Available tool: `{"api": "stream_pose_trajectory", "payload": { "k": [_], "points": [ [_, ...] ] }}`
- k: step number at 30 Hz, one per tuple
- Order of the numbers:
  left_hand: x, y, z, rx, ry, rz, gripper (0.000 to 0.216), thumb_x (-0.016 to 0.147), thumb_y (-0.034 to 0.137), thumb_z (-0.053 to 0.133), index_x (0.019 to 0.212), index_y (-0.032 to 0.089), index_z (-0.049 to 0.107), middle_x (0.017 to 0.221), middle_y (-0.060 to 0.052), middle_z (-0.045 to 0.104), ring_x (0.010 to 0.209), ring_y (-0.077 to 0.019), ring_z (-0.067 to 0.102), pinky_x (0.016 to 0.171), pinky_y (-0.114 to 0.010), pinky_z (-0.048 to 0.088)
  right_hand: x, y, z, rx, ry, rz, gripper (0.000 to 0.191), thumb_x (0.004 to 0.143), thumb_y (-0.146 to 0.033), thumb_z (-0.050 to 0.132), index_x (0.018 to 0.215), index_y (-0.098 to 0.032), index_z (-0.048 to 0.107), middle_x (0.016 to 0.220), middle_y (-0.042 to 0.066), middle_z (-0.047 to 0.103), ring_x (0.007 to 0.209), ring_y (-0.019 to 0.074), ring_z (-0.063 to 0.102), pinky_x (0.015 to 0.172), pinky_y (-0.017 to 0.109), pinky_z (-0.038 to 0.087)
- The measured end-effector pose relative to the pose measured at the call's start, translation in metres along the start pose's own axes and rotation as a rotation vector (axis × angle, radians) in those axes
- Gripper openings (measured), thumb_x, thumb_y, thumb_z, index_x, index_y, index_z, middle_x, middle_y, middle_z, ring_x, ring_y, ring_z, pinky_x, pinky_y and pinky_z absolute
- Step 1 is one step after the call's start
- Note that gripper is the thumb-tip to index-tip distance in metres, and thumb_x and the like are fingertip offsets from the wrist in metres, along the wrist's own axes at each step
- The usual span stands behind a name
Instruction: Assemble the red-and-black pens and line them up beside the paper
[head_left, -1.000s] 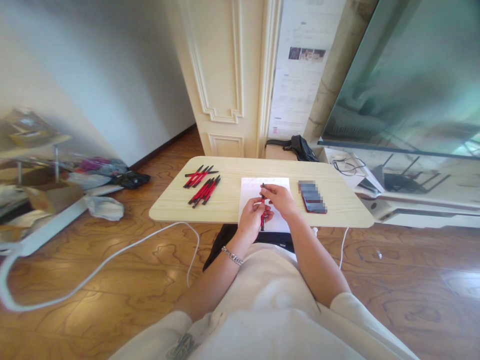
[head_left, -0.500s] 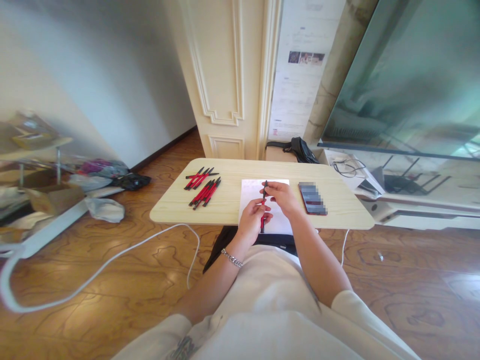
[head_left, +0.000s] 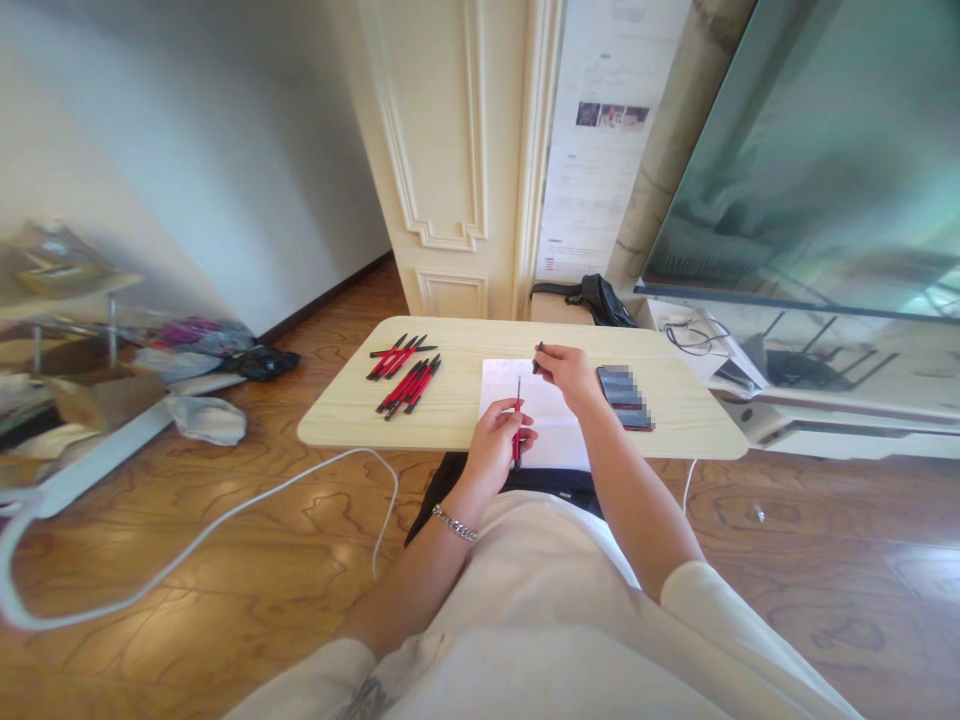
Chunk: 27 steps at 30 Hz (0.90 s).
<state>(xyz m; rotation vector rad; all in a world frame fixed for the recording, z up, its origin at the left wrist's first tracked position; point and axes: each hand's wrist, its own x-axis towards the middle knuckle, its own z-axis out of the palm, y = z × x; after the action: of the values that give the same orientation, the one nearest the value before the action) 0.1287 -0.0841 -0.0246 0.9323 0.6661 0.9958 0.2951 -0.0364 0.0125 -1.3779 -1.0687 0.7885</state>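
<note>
My left hand (head_left: 496, 442) is closed around the red barrel of a pen (head_left: 517, 450), held upright over a sheet of white paper (head_left: 556, 430). A thin refill (head_left: 519, 388) sticks up bare from the barrel's top. Just up and to the right, my right hand (head_left: 567, 372) pinches a short black pen section (head_left: 538, 358), apart from the barrel. On the left part of the table lie two groups of red and black pens, a nearer group (head_left: 409, 388) and a farther one (head_left: 397, 357).
The pale wooden table (head_left: 345, 415) also bears a phone (head_left: 625, 398), right of the paper. A black bag (head_left: 600, 300) rests beyond the far edge. White cables (head_left: 225, 515) run beside the table, and a shelf with boxes (head_left: 97, 390) stands at left.
The black section has come off the pen, baring the refill. My right hand has moved up and slightly right with it; my left hand has shifted a little left with the barrel.
</note>
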Motion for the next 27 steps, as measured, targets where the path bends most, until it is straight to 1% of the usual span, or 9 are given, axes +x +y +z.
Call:
{"api": "stream_pose_trajectory", "payload": {
  "k": [3, 7, 10, 13, 15, 17, 21, 24, 27],
  "points": [
    [-0.001, 0.006, -0.003, -0.017, 0.039, 0.003, 0.032, 0.077, 0.025, 0.065, 0.106, 0.017, 0.056, 0.079, -0.004, 0.062, 0.059, -0.0132, 0.063, 0.053, -0.024, 0.047, -0.002, 0.009, 0.01, -0.374, -0.003, 0.01, 0.035, 0.073, -0.034, 0.067, 0.103, -0.017, 0.066, 0.071, 0.003, 0.07, 0.066, 0.0156, 0.063, 0.061, 0.025, 0.044],
    [-0.001, 0.011, -0.005, -0.033, 0.07, 0.01, 0.031, 0.078, 0.025, 0.065, 0.106, 0.017, 0.055, 0.077, -0.003, 0.062, 0.057, -0.0125, 0.062, 0.053, -0.024, 0.048, -0.007, 0.014, 0.03, -0.774, 0.007, -0.063, 0.02, 0.076, -0.032, 0.065, 0.091, -0.019, 0.068, 0.085, 0.007, 0.072, 0.083, 0.0205, 0.065, 0.073, 0.028, 0.045],
    [-0.001, 0.011, -0.005, -0.061, 0.064, 0.001, 0.031, 0.077, 0.025, 0.066, 0.105, 0.017, 0.054, 0.077, -0.003, 0.062, 0.057, -0.0123, 0.062, 0.054, -0.024, 0.049, -0.01, 0.015, 0.043, -0.939, -0.044, -0.087, 0.016, 0.08, -0.027, 0.059, 0.088, -0.018, 0.069, 0.091, 0.012, 0.072, 0.09, 0.0235, 0.065, 0.077, 0.03, 0.044],
    [0.0, 0.01, -0.005, -0.083, 0.067, -0.008, 0.031, 0.077, 0.026, 0.068, 0.103, 0.017, 0.054, 0.076, -0.002, 0.062, 0.056, -0.0118, 0.062, 0.054, -0.024, 0.049, -0.011, 0.018, 0.05, -1.012, -0.075, -0.032, 0.018, 0.081, -0.024, 0.057, 0.091, -0.017, 0.07, 0.093, 0.015, 0.071, 0.091, 0.0249, 0.066, 0.077, 0.03, 0.044],
    [0.001, 0.009, -0.005, -0.091, 0.068, -0.007, 0.031, 0.077, 0.026, 0.068, 0.103, 0.017, 0.054, 0.076, -0.002, 0.061, 0.056, -0.0115, 0.062, 0.054, -0.024, 0.049, -0.011, 0.018, 0.049, -1.001, -0.081, -0.018, 0.019, 0.081, -0.025, 0.057, 0.091, -0.017, 0.07, 0.093, 0.014, 0.072, 0.09, 0.0242, 0.065, 0.076, 0.029, 0.043],
    [0.001, 0.009, -0.005, -0.094, 0.061, -0.007, 0.031, 0.077, 0.025, 0.067, 0.104, 0.017, 0.054, 0.077, -0.002, 0.061, 0.056, -0.0114, 0.062, 0.054, -0.024, 0.05, -0.012, 0.017, 0.045, -0.936, -0.062, -0.047, 0.019, 0.083, -0.029, 0.056, 0.089, -0.017, 0.07, 0.091, 0.012, 0.072, 0.087, 0.0223, 0.065, 0.075, 0.028, 0.042],
    [0.002, 0.008, -0.001, -0.09, 0.061, -0.018, 0.029, 0.077, 0.023, 0.065, 0.104, 0.017, 0.054, 0.077, -0.002, 0.061, 0.056, -0.012, 0.062, 0.053, -0.024, 0.049, -0.016, 0.009, 0.029, -0.673, -0.011, -0.122, 0.033, 0.09, -0.039, 0.045, 0.082, -0.017, 0.069, 0.081, 0.007, 0.07, 0.075, 0.0167, 0.061, 0.067, 0.025, 0.04],
    [0.001, 0.008, 0.004, -0.095, 0.064, -0.028, 0.03, 0.076, 0.022, 0.064, 0.104, 0.017, 0.054, 0.076, -0.002, 0.061, 0.056, -0.0126, 0.062, 0.051, -0.024, 0.048, -0.025, 0.004, 0.018, -0.477, -0.099, -0.149, 0.04, 0.088, -0.047, 0.046, 0.076, -0.016, 0.068, 0.067, 0.002, 0.065, 0.063, 0.014, 0.055, 0.059, 0.024, 0.037],
    [0.0, 0.005, 0.008, -0.077, 0.052, -0.033, 0.029, 0.076, 0.021, 0.063, 0.103, 0.017, 0.054, 0.076, -0.003, 0.061, 0.056, -0.0132, 0.062, 0.052, -0.025, 0.048, -0.032, 0.003, 0.014, -0.381, -0.165, -0.154, 0.037, 0.082, -0.048, 0.052, 0.074, -0.015, 0.068, 0.06, 0.0, 0.059, 0.055, 0.0121, 0.048, 0.054, 0.025, 0.034]
  ]
}}
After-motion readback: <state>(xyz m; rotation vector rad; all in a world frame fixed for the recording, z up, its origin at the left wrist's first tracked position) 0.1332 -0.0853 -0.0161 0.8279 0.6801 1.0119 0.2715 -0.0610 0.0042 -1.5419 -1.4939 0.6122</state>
